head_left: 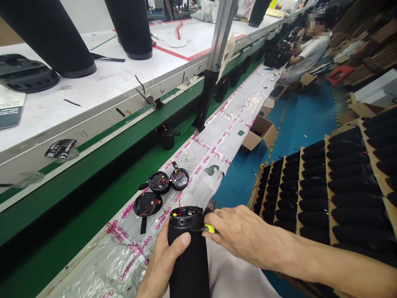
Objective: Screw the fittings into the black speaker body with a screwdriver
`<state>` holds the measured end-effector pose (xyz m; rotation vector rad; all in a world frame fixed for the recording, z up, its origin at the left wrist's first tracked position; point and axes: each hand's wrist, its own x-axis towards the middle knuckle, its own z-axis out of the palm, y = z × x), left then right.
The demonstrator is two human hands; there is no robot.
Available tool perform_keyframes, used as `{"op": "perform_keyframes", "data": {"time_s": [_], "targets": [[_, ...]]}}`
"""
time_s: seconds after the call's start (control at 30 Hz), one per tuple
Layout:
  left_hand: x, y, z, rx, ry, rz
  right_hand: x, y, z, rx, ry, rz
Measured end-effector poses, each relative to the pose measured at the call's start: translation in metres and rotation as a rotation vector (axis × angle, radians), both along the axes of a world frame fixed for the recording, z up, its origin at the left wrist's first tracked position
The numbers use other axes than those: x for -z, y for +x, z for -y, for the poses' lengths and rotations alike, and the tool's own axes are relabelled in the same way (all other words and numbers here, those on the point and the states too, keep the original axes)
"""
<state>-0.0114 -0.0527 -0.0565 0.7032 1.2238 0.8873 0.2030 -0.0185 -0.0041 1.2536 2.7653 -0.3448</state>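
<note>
Our left hand [161, 265] wraps the black cylinder [186, 252], upright at the bench's near edge; right hand [245, 236] pinches a yellow-tipped tool [210, 228] against its open rim (wires showing).

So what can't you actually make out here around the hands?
- Head view: the yellow tool is mostly hidden inside the right hand; its tip can't be seen.
- The black cylinder runs off the bottom edge, partly covered by the left hand.
- Wiring in the round black caps is too small to trace.
</note>
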Motion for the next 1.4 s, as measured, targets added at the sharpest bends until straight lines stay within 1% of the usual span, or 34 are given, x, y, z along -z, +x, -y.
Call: {"op": "perform_keyframes", "data": {"time_s": [0.27,0.4,0.53,0.7,0.8,0.9,0.97,1.03,1.07,1.13,1.2,1.3,1.33,1.4], "targets": [[-0.005,0.004,-0.002,0.019,0.006,-0.022,0.005,0.0,-0.004,-0.028,0.028,0.004],[-0.002,0.004,-0.002,0.046,0.01,-0.028,0.006,-0.002,-0.004,-0.026,0.037,0.02],[0.003,0.0,0.001,0.044,0.032,-0.14,0.005,-0.001,-0.001,-0.033,0.046,0.06],[0.003,-0.003,0.002,0.142,0.096,-0.224,-0.003,0.002,0.002,-0.085,0.082,0.072],[0.002,-0.001,0.003,0.153,0.099,-0.286,-0.008,0.003,0.0,-0.135,0.067,0.11],[0.004,0.0,0.005,0.145,0.086,-0.359,-0.008,0.002,-0.003,-0.183,0.063,0.123],[0.006,0.001,0.005,0.171,0.087,-0.373,-0.005,0.002,-0.005,-0.192,0.064,0.112],[0.007,0.001,0.004,0.187,0.088,-0.332,0.0,0.002,-0.007,-0.169,0.044,0.09],[0.008,0.001,0.004,0.165,0.081,-0.295,0.004,0.002,-0.007,-0.145,0.028,0.068],[0.008,0.0,0.003,0.073,0.052,-0.211,0.011,0.003,-0.006,-0.077,-0.008,-0.02],[0.009,0.0,0.002,-0.007,0.015,-0.134,0.016,0.005,-0.003,-0.01,-0.038,-0.182],[0.007,0.0,0.0,-0.021,-0.073,0.005,0.018,0.01,-0.001,0.047,-0.059,-0.434],[0.006,0.0,-0.001,-0.018,-0.098,0.047,0.016,0.011,-0.001,0.063,-0.065,-0.466],[0.004,0.001,-0.003,-0.015,-0.118,0.088,0.014,0.012,-0.003,0.088,-0.083,-0.436]]}}
